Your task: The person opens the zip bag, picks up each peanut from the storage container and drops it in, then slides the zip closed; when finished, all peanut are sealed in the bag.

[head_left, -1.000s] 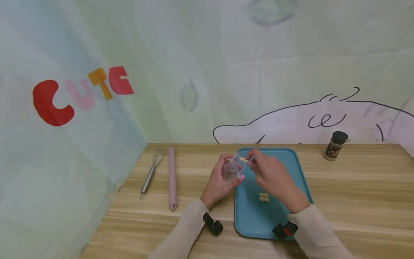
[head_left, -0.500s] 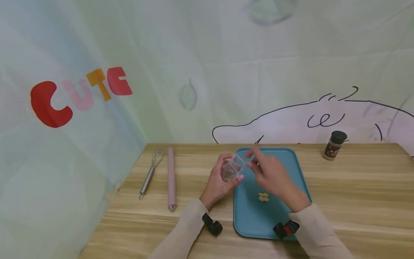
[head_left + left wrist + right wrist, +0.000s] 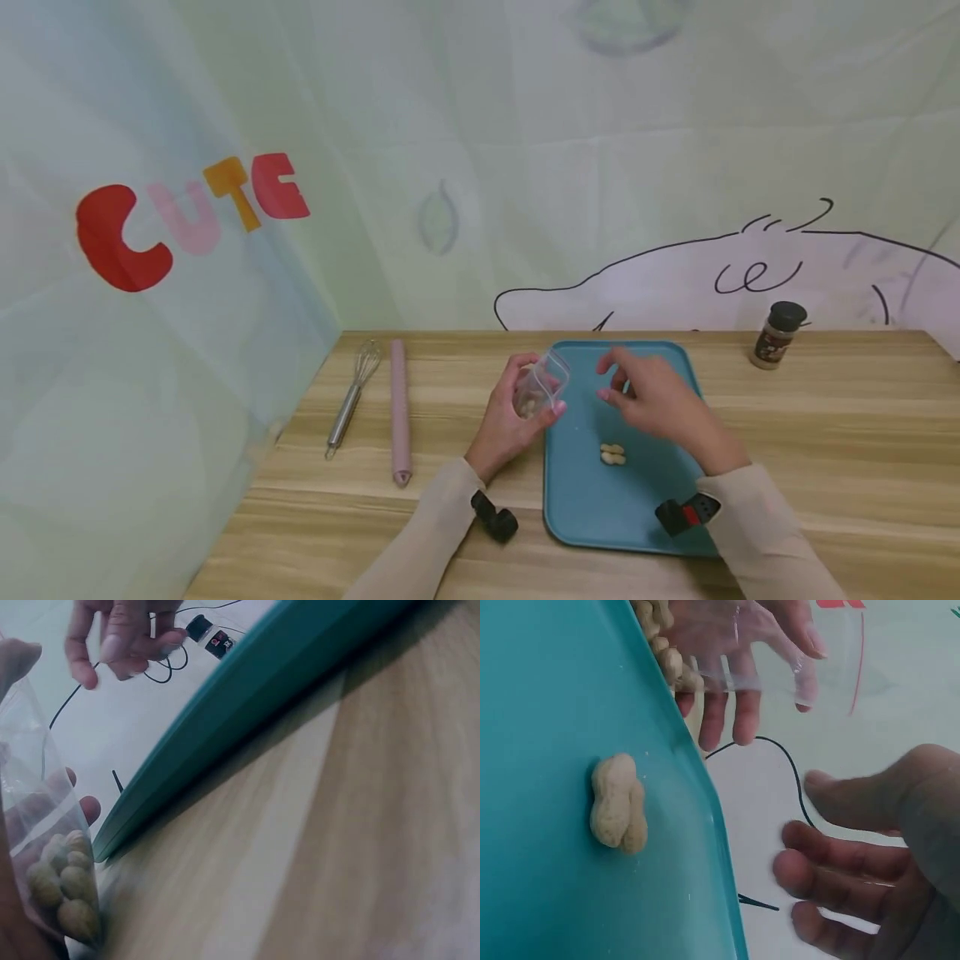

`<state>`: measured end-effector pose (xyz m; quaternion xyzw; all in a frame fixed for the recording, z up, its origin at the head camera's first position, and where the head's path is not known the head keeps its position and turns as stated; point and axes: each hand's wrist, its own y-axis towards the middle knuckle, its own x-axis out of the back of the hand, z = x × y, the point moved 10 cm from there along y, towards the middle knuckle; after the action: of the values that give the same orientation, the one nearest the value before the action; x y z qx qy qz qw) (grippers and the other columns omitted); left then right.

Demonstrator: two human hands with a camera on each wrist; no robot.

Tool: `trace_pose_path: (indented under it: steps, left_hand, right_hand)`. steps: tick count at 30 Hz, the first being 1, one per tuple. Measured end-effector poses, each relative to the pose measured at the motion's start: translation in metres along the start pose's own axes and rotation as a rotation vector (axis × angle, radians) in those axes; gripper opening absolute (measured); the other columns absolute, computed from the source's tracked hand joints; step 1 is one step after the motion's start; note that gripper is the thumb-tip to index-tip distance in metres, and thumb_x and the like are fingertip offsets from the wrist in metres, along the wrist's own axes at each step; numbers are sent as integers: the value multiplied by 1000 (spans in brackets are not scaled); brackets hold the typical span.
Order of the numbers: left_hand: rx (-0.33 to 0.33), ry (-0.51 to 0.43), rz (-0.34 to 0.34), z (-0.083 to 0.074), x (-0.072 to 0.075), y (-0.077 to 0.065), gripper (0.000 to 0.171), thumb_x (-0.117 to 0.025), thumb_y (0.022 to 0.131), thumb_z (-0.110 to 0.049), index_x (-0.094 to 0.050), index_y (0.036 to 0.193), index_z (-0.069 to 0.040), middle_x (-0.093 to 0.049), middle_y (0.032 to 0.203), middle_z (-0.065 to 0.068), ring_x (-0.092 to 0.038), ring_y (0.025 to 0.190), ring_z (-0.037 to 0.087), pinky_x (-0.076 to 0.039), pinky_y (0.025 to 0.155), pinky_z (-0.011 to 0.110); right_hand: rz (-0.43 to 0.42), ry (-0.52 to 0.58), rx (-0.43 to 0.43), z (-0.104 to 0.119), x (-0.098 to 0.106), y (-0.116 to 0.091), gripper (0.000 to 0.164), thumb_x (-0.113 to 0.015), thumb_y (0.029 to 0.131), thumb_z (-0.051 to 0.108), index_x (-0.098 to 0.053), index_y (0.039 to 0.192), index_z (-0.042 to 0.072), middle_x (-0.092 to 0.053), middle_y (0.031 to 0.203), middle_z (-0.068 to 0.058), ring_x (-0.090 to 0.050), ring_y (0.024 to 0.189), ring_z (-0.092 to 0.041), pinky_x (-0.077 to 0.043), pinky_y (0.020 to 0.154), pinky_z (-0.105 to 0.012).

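My left hand (image 3: 504, 429) grips a clear zip-lock bag (image 3: 552, 372), its mouth tilted up toward the right. Several unshelled peanuts (image 3: 66, 881) lie in the bottom of that bag, as the left wrist view shows. Over the blue tray (image 3: 581, 512), my right hand (image 3: 656, 404) hovers a short way right of the bag, its fingers loosely bent and nothing between them. Two peanuts (image 3: 616, 802) lie side by side on the tray below that hand. The left hand's palm is partly hidden behind the bag.
On the left of the wooden table (image 3: 315, 517) lie a whisk (image 3: 351, 400) and a pink rolling pin-like roll (image 3: 401, 412). A black-capped seasoning jar (image 3: 776, 336) stands at the back right, beyond the tray. A printed cloth (image 3: 420, 150) hangs behind.
A peanut pinched by my right hand at the bag's mouth went into the bag. That hand then drew back to the right with its fingers parted. The left hand stayed put.
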<state>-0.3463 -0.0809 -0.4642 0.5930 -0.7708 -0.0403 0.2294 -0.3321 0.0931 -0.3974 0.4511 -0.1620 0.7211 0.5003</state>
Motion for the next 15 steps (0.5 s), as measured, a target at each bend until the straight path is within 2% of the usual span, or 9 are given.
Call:
trace_pose_path:
  steps: [8,11,15]
  left_hand:
    - [4,-3,-17,3,2,-1,65,-80,91,-41,-46,145,-26,-73,131,5,-67,128,21,-44,118,53]
    - [-1,-2,-17,2,2,0,65,-80,91,-41,-46,145,-26,-73,131,5,-67,127,21,-44,118,53]
    - [1,-7,-15,2,1,1,65,-80,91,-41,-46,144,-27,-73,130,5,-67,126,21,-43,118,54]
  right_hand:
    - [334,58,-26,-13,-31,-8,10,-76,97,12,-76,107,12,-73,95,0,-60,82,-11,-51,70,-27]
    - [412,80,-62,-18,-38,-12,7,-79,95,11,-77,101,13,-71,92,2,-58,82,-12,-49,70,-28]
    - [461,89,-131,-26,-44,-16,8,-82,92,10,-75,96,13,-67,87,1,-56,81,-14,-47,71,-29]
